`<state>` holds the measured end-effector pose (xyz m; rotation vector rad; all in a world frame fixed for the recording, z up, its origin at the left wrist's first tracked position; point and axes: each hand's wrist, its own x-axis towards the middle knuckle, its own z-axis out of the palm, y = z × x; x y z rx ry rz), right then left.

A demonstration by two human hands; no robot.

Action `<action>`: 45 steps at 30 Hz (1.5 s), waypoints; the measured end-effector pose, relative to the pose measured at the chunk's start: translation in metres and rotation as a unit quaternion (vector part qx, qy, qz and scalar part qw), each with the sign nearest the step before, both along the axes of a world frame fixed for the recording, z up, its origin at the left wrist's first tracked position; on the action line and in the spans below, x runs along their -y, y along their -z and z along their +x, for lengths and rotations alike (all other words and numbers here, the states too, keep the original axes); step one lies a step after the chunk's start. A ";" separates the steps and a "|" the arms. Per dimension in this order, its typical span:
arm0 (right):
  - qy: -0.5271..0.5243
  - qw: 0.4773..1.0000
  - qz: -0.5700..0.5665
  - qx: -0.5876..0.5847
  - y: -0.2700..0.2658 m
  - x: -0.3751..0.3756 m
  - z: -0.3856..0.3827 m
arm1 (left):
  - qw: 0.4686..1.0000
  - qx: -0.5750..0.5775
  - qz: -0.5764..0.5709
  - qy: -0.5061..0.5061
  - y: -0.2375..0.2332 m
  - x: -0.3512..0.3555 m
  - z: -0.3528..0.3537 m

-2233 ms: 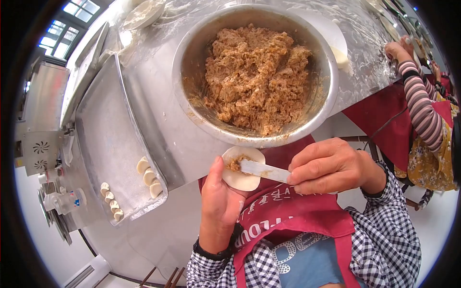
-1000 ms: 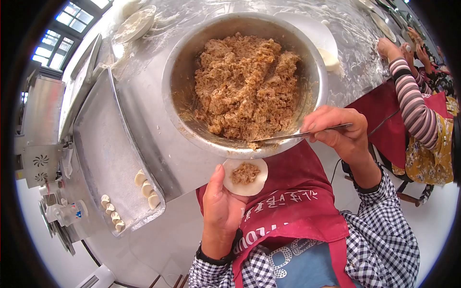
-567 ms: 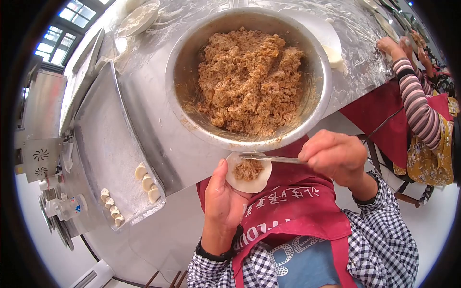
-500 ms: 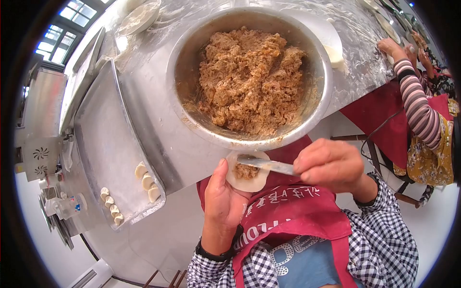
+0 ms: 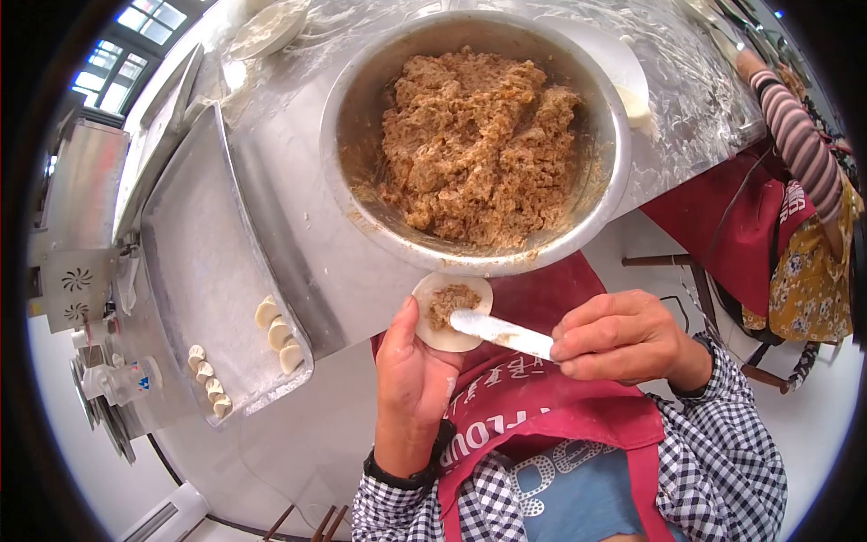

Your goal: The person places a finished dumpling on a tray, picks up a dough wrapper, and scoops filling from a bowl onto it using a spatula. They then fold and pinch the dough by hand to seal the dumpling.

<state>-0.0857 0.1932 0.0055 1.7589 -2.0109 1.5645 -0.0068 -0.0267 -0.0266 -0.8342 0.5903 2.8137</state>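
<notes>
1. Far left: steel machine (image 5: 77, 226). Next to it a floured tray (image 5: 185, 226) sits on the tabletop (image 5: 302, 235). Folded dumplings (image 5: 278, 332) lie in two short rows at the tray's near end, well apart from both hands.
2. Left hand (image 5: 411, 370): palm up, fingers cupped under a round wrapper (image 5: 438, 341), grasping it flat. The wrapper is held off the tabletop edge, over the red apron (image 5: 542, 406), just below the bowl's near rim.
3. A lump of filling (image 5: 449, 300) sits mid-wrapper.
4. Spatula (image 5: 501, 332): long axis runs from the lump down and right to the other hand. The blade tip touches the lump's near side.
5. Right hand (image 5: 623, 339): clenched on the spatula handle, right of the wrapper and slightly lower. It's apart from the wrapper; only the blade bridges the gap.
6. Above both hands: big steel bowl (image 5: 625, 154), about half full of brown filling mix (image 5: 479, 144). Its rim overhangs toward the wrapper. Nothing lies between the bowl and the hands.
7. Right of the bowl: a pale dough piece (image 5: 638, 108) on the tabletop.
8. Far right: another person's striped sleeve (image 5: 799, 135), well clear.
</notes>
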 end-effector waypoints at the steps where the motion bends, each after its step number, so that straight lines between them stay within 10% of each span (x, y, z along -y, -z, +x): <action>1: 0.000 1.000 0.000 0.000 -0.001 -0.003 -0.002 | 1.000 0.000 0.000 0.000 0.001 0.001 0.001; 7: 0.213 0.977 -0.011 0.029 -0.020 -0.017 -0.030 | 1.000 0.003 -0.025 -0.007 -0.003 0.005 0.006; 17: 0.150 0.968 0.150 -0.135 -0.009 -0.005 -0.055 | 0.994 -0.028 -0.080 0.070 -0.027 -0.001 0.006; 34: 0.125 0.992 -0.023 -0.015 0.004 0.052 -0.008 | 0.993 -0.026 -0.028 0.115 -0.035 -0.007 0.002; 39: 0.107 0.993 -0.048 0.011 0.006 0.061 -0.008 | 0.889 -0.107 -0.364 0.258 -0.049 -0.011 0.002; 45: 0.105 0.992 -0.065 0.012 0.002 0.071 -0.010 | 0.820 -0.163 -0.498 0.231 -0.037 -0.012 0.005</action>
